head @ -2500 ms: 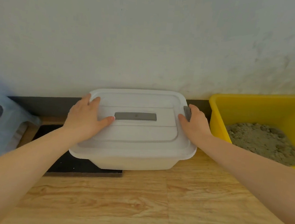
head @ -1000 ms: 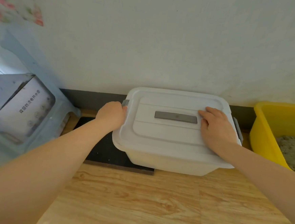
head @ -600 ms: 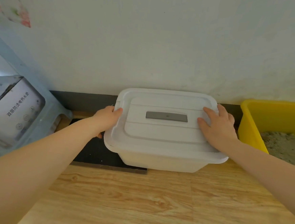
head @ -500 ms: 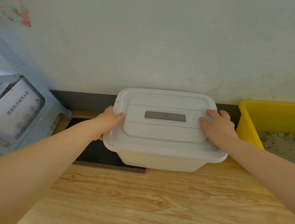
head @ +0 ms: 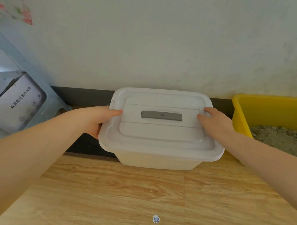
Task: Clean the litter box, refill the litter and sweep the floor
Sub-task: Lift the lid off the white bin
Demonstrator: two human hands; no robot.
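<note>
Gripping the left edge of the white lidded bin [head: 159, 148], the left hand [head: 97, 119] has its thumb on the lid [head: 160, 131] and its fingers curled under the rim, while the right hand [head: 216, 121] rests with fingers bent over the lid's right side. This bin sits on the wooden floor [head: 138, 191] against the wall, partly over a black mat [head: 86, 144], just beside the yellow litter box [head: 268, 111] holding grey litter [head: 280, 138]
</note>
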